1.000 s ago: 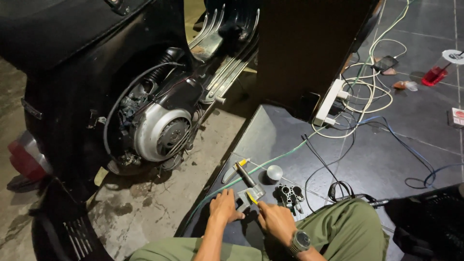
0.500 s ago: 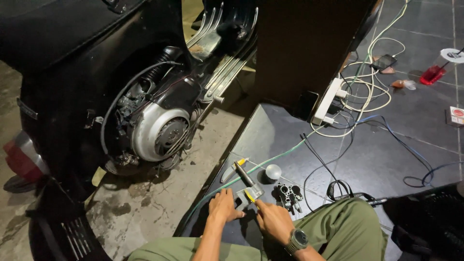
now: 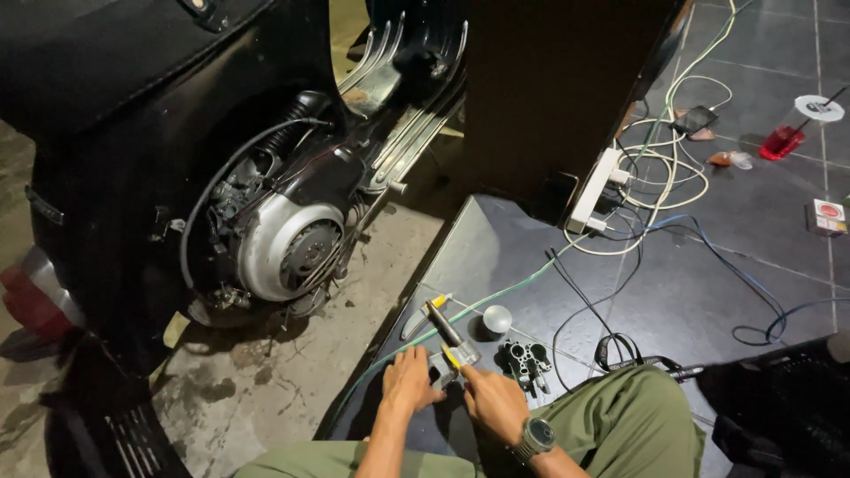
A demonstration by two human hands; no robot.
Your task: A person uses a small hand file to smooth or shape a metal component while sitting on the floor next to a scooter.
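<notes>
Both hands meet on a small grey metal part on the dark tiled floor: the right hand pinches its near edge with closed fingertips, while the left hand lies flat just left, fingers loosely spread. A yellow-and-black-handled screwdriver lies touching the part, its long axis running far-left from the fingers. A black ported metal block sits just right

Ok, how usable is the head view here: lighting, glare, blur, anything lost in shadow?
Head view: dim, uneven light; the black scooter bodywork sinks into shadow, while the silver round engine cover catches glare. Both hands, left hand and right hand, are sharp enough, but the small grey metal part between them is hard to read. Straight tile lines bend slightly at the edges.
</notes>
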